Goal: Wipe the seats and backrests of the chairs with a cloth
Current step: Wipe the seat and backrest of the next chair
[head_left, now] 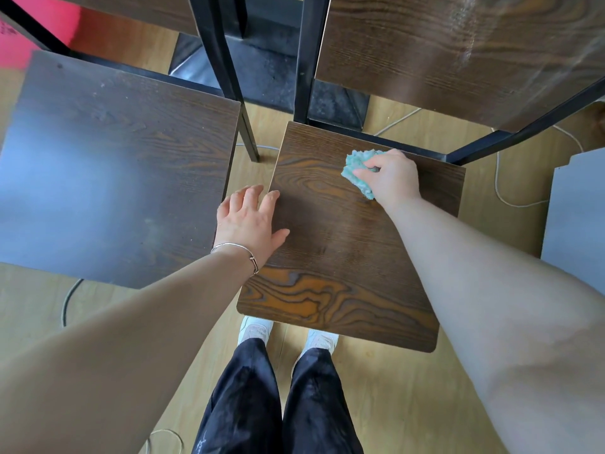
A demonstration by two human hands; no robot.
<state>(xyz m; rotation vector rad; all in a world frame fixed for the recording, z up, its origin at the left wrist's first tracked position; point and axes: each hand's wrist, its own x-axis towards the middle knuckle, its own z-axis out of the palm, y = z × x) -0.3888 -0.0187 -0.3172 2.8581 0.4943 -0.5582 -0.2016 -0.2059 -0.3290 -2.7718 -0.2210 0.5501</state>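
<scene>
Cloth, teal and fluffy, lies bunched on the far right part of the wooden chair seat, close under the backrest. It looks soft, light and limp (likely to crumple or slide rather than resist), so a gathered handful pressed down from above seems the sound way to take it. The seat itself looks hard and smooth. The right hand grips the cloth just so, fingers curled over the wad. The left hand lies open, fingers straight and slightly spread, resting flat on the seat's left edge, probably steadying the chair. A second chair seat stands just beside it, to the left.
</scene>
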